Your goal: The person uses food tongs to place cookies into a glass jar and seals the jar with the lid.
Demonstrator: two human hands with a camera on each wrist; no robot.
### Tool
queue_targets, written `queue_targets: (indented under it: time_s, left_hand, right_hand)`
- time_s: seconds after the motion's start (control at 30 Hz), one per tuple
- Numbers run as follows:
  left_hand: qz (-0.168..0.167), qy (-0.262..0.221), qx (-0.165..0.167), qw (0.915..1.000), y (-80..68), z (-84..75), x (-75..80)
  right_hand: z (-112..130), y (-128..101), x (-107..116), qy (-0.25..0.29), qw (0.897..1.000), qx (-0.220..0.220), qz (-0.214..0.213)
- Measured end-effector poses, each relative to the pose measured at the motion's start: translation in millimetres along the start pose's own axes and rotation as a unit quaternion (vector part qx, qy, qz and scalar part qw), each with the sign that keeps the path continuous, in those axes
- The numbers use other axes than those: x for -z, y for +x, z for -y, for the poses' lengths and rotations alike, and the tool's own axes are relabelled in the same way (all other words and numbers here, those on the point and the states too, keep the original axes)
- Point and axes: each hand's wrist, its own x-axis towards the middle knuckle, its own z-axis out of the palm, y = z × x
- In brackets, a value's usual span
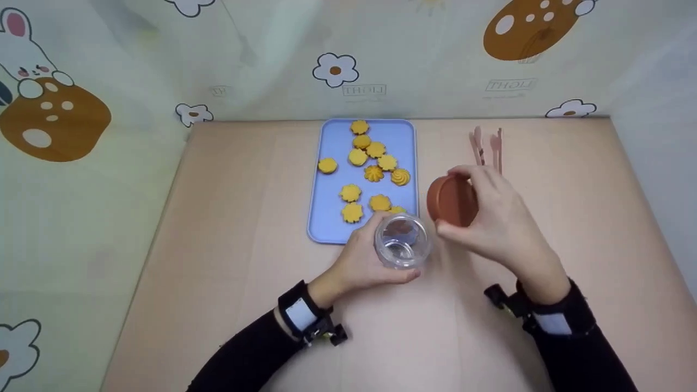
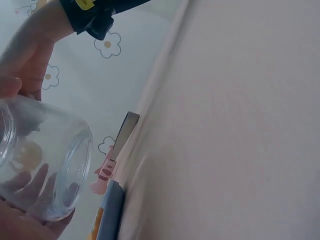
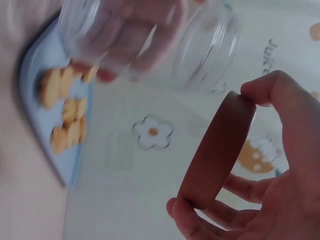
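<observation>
Clear jar gripped in the left hand above the table

The glass jar (image 2: pixel 42 160), empty and see-through, fills the lower left, with the left hand (image 2: pixel 20 220) wrapped round it, fingers showing through the glass. Pink tongs (image 2: pixel 104 172) and the blue tray (image 2: pixel 111 212) lie on the beige table (image 2: pixel 230 125) near its far edge, against the flower-printed backdrop (image 2: pixel 107 45).

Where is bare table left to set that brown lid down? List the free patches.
Free: the wide stretch left of the blue tray, and the near strip between the two sleeves. Right of the right hand, which holds the brown lid, the table is bare below the pink tongs. Crowded: the tray with cookies, and the glass jar in the left hand.
</observation>
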Motion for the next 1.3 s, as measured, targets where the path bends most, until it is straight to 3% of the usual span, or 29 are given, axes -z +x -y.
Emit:
queue_targets:
  time_s: [0.13, 0.4, 0.67, 0.9, 1.07, 1.3]
  left_hand:
    - [0.03, -0.001, -0.005, 0.9995, 0.2, 5.3, 2.8]
    - [0.061, 0.012, -0.023, 0.9978, 0.4, 13.3, 9.8]
    - [0.083, 0.003, -0.013, 0.9965, 0.2, 17.6, 12.5]
    - [0.089, 0.0, -0.041, 0.9951, 1.2, 19.2, 12.2]
    - [0.114, 0.01, -0.054, 0.992, 0.2, 20.8, 13.2]
    - [0.151, 0.01, -0.025, 0.9882, -0.8, 22.9, 16.6]
  right_hand:
    - [-26.1, 11.7, -9.4, -0.035, 0.999, -0.04, 0.001]
    - [-65.4, 23.9, -32.5, -0.074, 0.991, -0.081, 0.078]
    - [-73.4, 25.2, -40.9, -0.073, 0.989, -0.086, 0.094]
    - [-79.7, 26.2, -46.3, -0.071, 0.991, -0.074, 0.085]
    - [-83.3, 26.4, -49.7, -0.069, 0.991, -0.074, 0.087]
    - [-90.8, 28.2, -53.9, -0.061, 0.989, -0.08, 0.105]
